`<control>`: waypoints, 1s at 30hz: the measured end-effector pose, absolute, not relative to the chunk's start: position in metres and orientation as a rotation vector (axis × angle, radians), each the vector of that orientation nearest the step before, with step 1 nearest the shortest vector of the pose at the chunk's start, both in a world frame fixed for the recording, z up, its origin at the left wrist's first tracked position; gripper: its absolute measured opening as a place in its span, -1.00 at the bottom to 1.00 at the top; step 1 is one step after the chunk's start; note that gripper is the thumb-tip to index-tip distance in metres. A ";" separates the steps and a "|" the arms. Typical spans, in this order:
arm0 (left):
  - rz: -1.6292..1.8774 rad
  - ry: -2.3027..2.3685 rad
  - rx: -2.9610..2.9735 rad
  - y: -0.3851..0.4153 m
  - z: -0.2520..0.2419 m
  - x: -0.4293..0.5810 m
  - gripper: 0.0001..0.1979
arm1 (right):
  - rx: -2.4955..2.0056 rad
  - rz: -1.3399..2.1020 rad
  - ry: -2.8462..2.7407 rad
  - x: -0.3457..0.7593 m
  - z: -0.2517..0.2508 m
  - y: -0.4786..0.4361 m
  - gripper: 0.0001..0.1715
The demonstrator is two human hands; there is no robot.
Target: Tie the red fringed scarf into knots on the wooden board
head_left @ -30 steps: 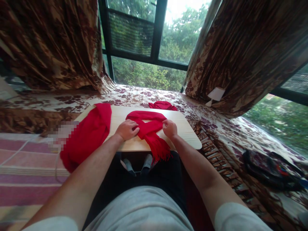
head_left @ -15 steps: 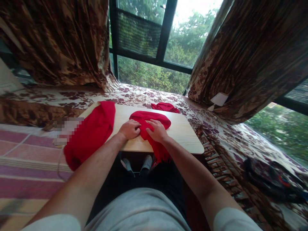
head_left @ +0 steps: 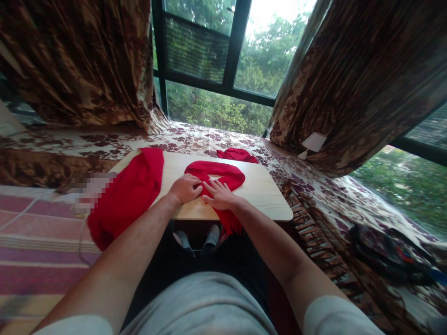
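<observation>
Straight ahead, a small wooden table (head_left: 268, 197) stands over the person's lap, on floral bedding (head_left: 195, 137) under a window (head_left: 209, 56); two hands rest on it, close together near its front edge.

A folded red scarf (head_left: 223, 172) lies at the table's centre, bent into a loop; its fringed end (head_left: 232, 224) hangs over the near edge. The left hand (head_left: 185, 188) sits on the scarf's left part with its fingers curled under; whether it pinches the cloth cannot be told. The right hand (head_left: 218, 195) lies flat on the scarf, palm down and fingers spread, gripping nothing; the two hands almost touch.

Red cloths number three; a second scarf (head_left: 129, 195) drapes over the table's left edge onto a striped blanket (head_left: 38, 242); a third red cloth (head_left: 236, 155) sits bunched at the far edge.

Bare wood shows to the right of the hands, out to the rounded right corner, and in a narrow strip between the first two scarves.

Two brown patterned curtains hang either side of the window, a left curtain (head_left: 77, 60) and a right curtain (head_left: 349, 79); one dark bag (head_left: 387, 253) lies well apart on the right.
</observation>
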State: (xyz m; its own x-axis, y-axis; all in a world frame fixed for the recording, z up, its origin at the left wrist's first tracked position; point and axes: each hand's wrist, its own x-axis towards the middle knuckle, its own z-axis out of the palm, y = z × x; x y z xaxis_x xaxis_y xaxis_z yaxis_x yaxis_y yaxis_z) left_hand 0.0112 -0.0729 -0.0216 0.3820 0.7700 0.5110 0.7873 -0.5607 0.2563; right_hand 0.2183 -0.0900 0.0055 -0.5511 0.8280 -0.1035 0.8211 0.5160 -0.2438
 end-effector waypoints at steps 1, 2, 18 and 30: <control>-0.924 -1.459 -2.599 -0.073 -0.021 0.011 -0.64 | -1.451 0.432 -2.721 0.219 0.009 -0.089 -0.12; -0.916 -1.462 -2.609 -0.073 -0.021 0.011 -0.64 | -1.413 0.451 -2.732 0.220 0.012 -0.087 -0.15; -1.006 -1.445 -2.587 -0.072 -0.023 0.011 -0.65 | -1.942 0.192 -2.302 0.285 -0.006 -0.018 -0.06; -0.937 -1.503 -2.607 -0.062 -0.029 0.006 -0.59 | -1.531 0.051 -2.379 0.240 0.026 -0.050 -0.56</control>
State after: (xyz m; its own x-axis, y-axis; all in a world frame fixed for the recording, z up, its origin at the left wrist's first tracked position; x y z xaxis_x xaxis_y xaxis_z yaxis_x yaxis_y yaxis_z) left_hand 0.0062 -0.0624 -0.0290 0.3683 0.7918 0.4872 0.7860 -0.5451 0.2917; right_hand 0.2405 -0.0498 0.0255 -0.3805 0.8933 0.2393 0.8823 0.4282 -0.1956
